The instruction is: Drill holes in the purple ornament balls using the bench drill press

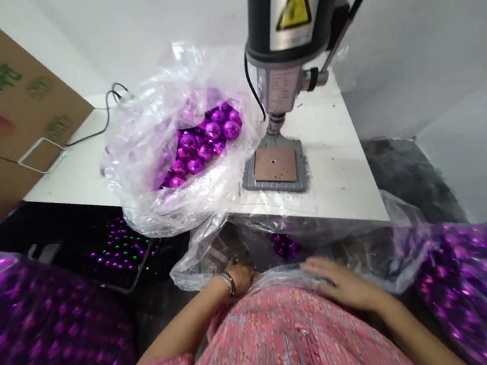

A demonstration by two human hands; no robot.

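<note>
right hand (340, 281) loosely spread on the clear plastic bag (279, 274), left hand (241, 277) at its edge, can't tell if it's pinching

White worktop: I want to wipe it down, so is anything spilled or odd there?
Yes: dark specks lie around the grey base and on the brown pad under the drill, looking like loose drilling debris. Nothing else clearly stands out.

In front of you, the white desk (341, 166) bears an open plastic bag (136, 159) of shiny purple balls (204, 143) at centre-left and, right of centre, a drill press (278, 74).
</note>
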